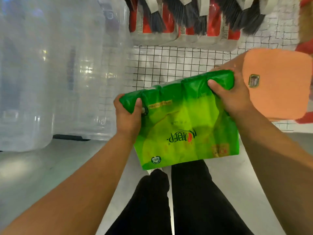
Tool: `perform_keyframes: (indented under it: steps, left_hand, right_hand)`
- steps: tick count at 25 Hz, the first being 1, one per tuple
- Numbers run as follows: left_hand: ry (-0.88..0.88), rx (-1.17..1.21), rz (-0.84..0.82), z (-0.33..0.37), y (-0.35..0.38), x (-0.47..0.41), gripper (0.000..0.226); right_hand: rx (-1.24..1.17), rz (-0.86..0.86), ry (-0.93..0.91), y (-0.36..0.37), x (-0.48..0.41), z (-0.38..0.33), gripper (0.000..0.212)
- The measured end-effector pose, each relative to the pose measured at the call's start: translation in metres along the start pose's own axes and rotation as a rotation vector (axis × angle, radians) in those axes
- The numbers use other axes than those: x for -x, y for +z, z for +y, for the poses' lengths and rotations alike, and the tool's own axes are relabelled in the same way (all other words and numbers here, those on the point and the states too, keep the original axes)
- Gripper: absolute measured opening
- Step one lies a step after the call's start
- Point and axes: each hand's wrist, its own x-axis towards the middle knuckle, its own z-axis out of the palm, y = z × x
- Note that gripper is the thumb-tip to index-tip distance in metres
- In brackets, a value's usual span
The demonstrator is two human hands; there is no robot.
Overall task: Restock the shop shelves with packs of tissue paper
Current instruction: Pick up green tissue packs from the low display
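A green plastic-wrapped pack of tissue paper (184,126) is held up in front of me, its printed face towards me and upside down. My left hand (127,117) grips its far left corner, thumb on top. My right hand (232,94) grips the far right corner, thumb pressed into the wrapper. The pack hangs above my legs and the floor, touching no shelf.
A wire grid panel (162,68) stands straight ahead, with brushes and dustpans (186,22) hanging above it. Large clear plastic containers (64,73) stand at the left. An orange bag (277,85) sits close by my right wrist. Grey floor (33,168) lies below.
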Motion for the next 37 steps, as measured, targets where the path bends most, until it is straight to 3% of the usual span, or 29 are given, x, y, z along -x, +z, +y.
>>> perform_keyframes:
  steps: [8, 16, 20, 26, 32, 37]
  left_hand:
    - [0.327, -0.200, -0.215, 0.092, -0.027, 0.136, 0.051]
    - [0.560, -0.335, -0.624, 0.140, 0.029, 0.325, 0.049]
    - [0.694, -0.411, -0.854, 0.103, 0.057, 0.446, 0.056]
    - [0.776, -0.479, -1.281, 0.012, 0.082, 0.639, 0.045]
    - [0.808, -0.622, -1.706, -0.071, 0.094, 0.826, 0.073]
    - [0.877, -0.734, -1.933, -0.146, 0.109, 0.953, 0.083]
  right_hand:
    - [-0.128, 0.355, 0.029, -0.105, 0.198, -0.046, 0.055]
    - [-0.274, 0.762, 0.153, -0.230, 0.446, -0.032, 0.048]
    - [-0.336, 0.979, 0.243, -0.262, 0.598, 0.014, 0.055]
    - [-0.419, 1.345, 0.389, -0.277, 0.838, 0.070, 0.062]
    - [-0.498, 1.811, 0.489, -0.251, 1.028, 0.104, 0.070]
    - [-0.515, 2.065, 0.579, -0.243, 1.131, 0.138, 0.062]
